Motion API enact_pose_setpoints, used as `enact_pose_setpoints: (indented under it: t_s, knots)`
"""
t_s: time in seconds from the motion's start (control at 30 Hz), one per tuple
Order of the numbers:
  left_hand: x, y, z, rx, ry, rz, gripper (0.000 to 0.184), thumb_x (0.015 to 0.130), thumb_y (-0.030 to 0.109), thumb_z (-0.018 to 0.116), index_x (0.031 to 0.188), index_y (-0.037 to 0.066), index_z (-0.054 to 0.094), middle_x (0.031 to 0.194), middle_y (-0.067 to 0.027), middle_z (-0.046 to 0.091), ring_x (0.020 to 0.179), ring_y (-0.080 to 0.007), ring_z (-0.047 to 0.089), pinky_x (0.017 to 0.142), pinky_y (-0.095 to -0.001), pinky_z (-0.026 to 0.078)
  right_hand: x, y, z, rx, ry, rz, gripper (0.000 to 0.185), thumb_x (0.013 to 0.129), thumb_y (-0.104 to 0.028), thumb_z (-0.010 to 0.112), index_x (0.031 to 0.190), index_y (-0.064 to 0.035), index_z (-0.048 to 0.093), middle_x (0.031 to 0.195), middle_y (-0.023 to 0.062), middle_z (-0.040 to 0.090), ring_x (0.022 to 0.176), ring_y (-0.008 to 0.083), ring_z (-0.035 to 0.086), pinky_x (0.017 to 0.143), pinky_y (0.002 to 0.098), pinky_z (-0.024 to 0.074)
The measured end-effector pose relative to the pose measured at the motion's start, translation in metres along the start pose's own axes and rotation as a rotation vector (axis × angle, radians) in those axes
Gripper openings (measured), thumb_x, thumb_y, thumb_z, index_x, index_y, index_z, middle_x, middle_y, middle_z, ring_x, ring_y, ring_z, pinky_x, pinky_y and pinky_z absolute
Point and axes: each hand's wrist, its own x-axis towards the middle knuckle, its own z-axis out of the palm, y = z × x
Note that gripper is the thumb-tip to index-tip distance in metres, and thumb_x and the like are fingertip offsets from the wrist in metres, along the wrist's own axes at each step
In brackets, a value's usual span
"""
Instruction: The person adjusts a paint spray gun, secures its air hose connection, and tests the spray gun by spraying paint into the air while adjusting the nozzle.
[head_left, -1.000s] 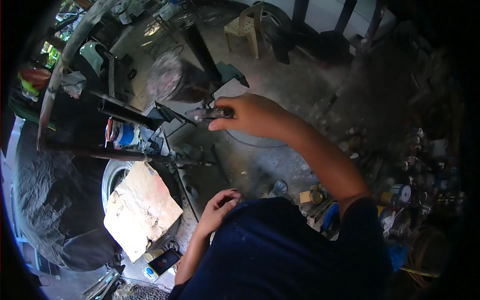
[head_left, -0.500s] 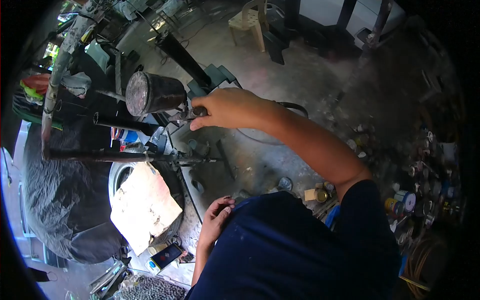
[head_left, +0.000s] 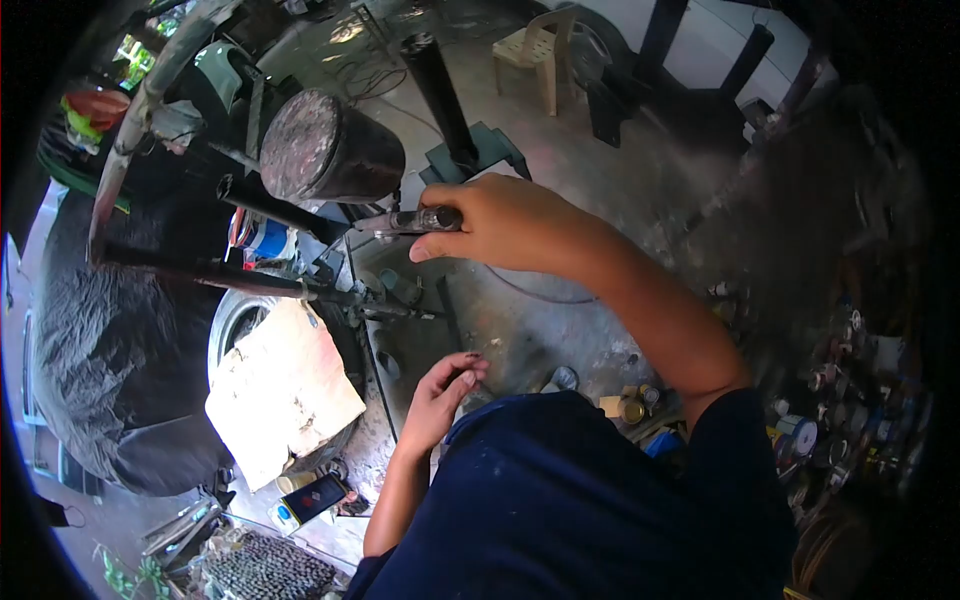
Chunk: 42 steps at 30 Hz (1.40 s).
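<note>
My right hand (head_left: pixel 495 220) is wrapped around a spray gun (head_left: pixel 385 223), held out in front of my body. A paint-stained cup (head_left: pixel 350 155) sits on the gun, its crusted lid facing left. Just beyond the hand, a black tube (head_left: pixel 440 100) rises from a dark angular base (head_left: pixel 490 150). Another black tube (head_left: pixel 275 208) lies left of the gun's front end. My left hand (head_left: pixel 440 400) hovers before my shirt, fingers loosely curled with nothing visible in them. Its fingertips look dark.
A pale sheet (head_left: pixel 285 390) leans over a tire at left, near a phone (head_left: pixel 318 497). A rusty pipe frame (head_left: pixel 190 275) stands left. Behind are a plastic chair (head_left: pixel 540 55) and dark panels. Cans and clutter (head_left: pixel 800 435) line the right side.
My right hand and the spray gun have shifted slightly right in view. My left hand has come up and away from my shirt. The camera view has turned a little.
</note>
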Motion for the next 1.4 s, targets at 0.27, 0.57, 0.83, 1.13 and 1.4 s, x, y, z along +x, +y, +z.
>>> enact_pose_setpoints:
  t_s: [0.27,0.57,0.83,1.13,1.4]
  knots:
    - [0.047,0.052,0.027,-0.136,-0.086,0.142,0.032,0.104,0.015,0.054,0.132,0.001,0.057,0.123,-0.0072,0.065,0.108,-0.015,0.061,0.092,-0.0292,0.049,0.009,-0.014,0.023,0.064,0.31,-0.128,0.048,0.087,-0.047,0.073,0.109,-0.0057,0.065,0.066,0.0148,0.06,0.06,0.027,0.059,0.061,0.0373,0.0443]
    - [0.065,0.05,0.04,-0.498,-0.286,0.274,0.023,0.103,0.015,0.056,0.123,0.005,0.063,0.122,-0.0036,0.066,0.111,-0.0149,0.062,0.09,-0.033,0.053,0.002,-0.061,0.036,0.323,0.159,0.123,0.045,0.089,-0.041,0.073,0.106,-0.0012,0.063,0.062,0.0094,0.055,0.056,0.016,0.05,0.059,0.0329,0.0433]
    - [0.063,0.044,0.039,-0.602,-0.307,0.352,0.025,0.103,0.013,0.056,0.125,0.005,0.063,0.122,-0.0027,0.067,0.108,-0.0133,0.064,0.089,-0.0322,0.054,0.01,-0.049,0.06,0.471,0.229,0.193,0.053,0.091,-0.048,0.067,0.108,0.0019,0.058,0.078,0.0225,0.066,0.071,0.0381,0.066,0.068,0.0433,0.0501]
    - [0.028,0.086,0.027,-0.525,-0.308,0.421,0.033,0.105,0.017,0.052,0.133,0.001,0.057,0.128,-0.0049,0.063,0.11,-0.0147,0.062,0.089,-0.0328,0.053,-0.001,-0.089,0.044,0.6,0.378,0.028,0.046,0.093,-0.041,0.069,0.103,0.0028,0.059,0.074,0.0171,0.063,0.062,0.0268,0.061,0.061,0.0377,0.0495]
    - [0.021,0.123,0.037,-0.638,-0.278,0.524,0.031,0.104,0.013,0.052,0.133,0.001,0.056,0.125,-0.0063,0.065,0.11,-0.0168,0.064,0.091,-0.0348,0.053,0.002,-0.13,0.029,0.352,0.404,-0.143,0.044,0.092,-0.039,0.071,0.107,0.0007,0.058,0.085,0.0249,0.068,0.08,0.0421,0.068,0.07,0.0431,0.0516]
